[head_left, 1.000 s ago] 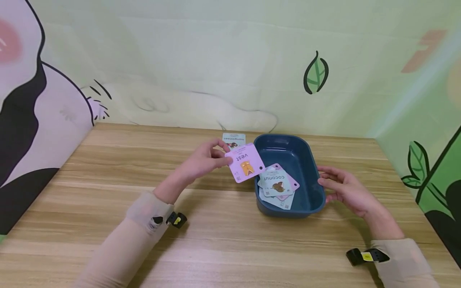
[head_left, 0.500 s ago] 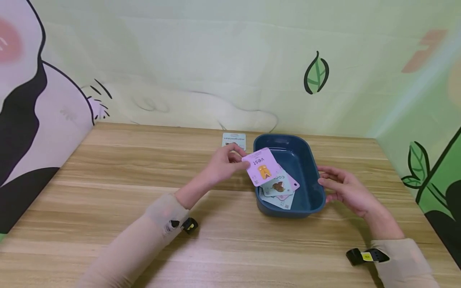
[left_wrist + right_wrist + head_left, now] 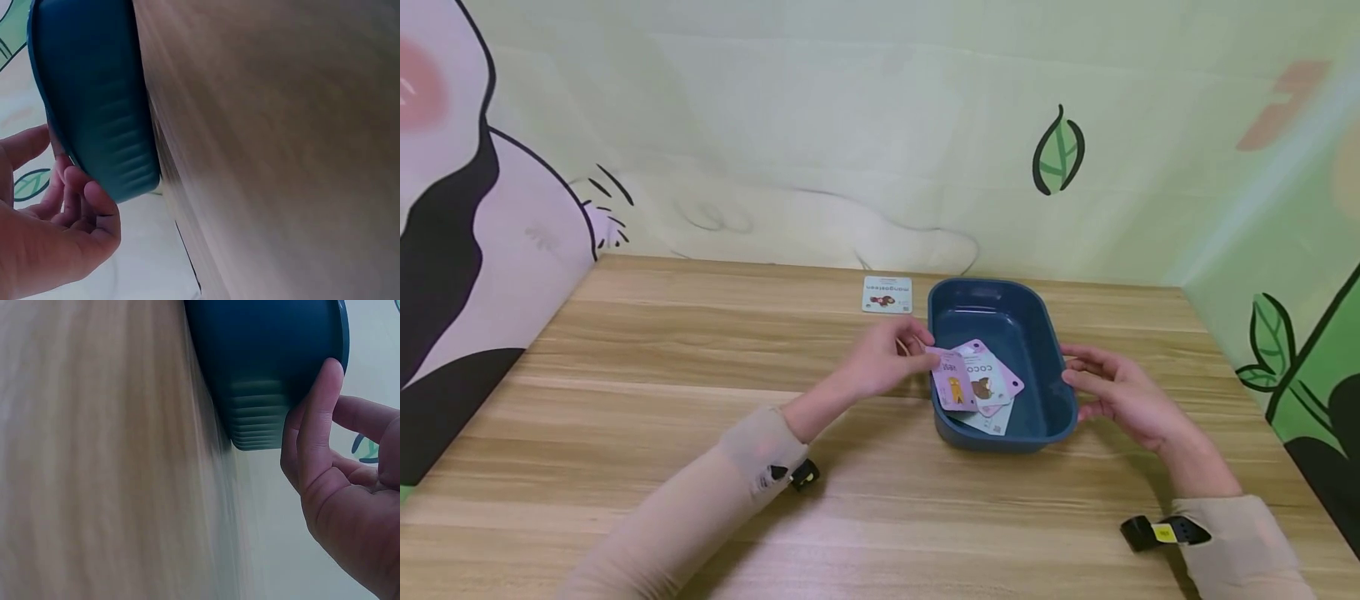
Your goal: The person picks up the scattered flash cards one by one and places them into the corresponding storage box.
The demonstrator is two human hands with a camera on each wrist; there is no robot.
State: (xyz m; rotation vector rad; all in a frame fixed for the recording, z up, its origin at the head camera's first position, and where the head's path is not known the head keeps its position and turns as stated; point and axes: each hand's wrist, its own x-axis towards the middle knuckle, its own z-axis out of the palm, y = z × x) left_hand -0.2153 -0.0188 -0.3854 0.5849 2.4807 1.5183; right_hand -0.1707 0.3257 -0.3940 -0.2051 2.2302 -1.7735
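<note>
My left hand [image 3: 891, 357] pinches a lilac picture card marked "vest" [image 3: 955, 387] by its edge, with the fingertips right at the left rim of a dark blue plastic bin [image 3: 1051, 417]. The card slants down into the bin, overlapping a pale "coconut" card [image 3: 992, 379]. More lilac and pale cards lie under that one. In the left wrist view, thumb and fingers meet at the rim, and the card is mostly hidden. Against the bin's right outer wall rests my right hand [image 3: 1123, 396]; its fingers [image 3: 319, 425] reach up to the rim.
A pale "mangosteen" card [image 3: 887, 294] lies on the wooden table [image 3: 737, 333] at the back, left of the bin. Behind the table hangs a printed cloth backdrop [image 3: 820, 125] with a leaf drawing.
My left hand has moved right and slightly toward me, bringing the vest card over the left rim and down into the bin. My right hand and the bin stay in place.
</note>
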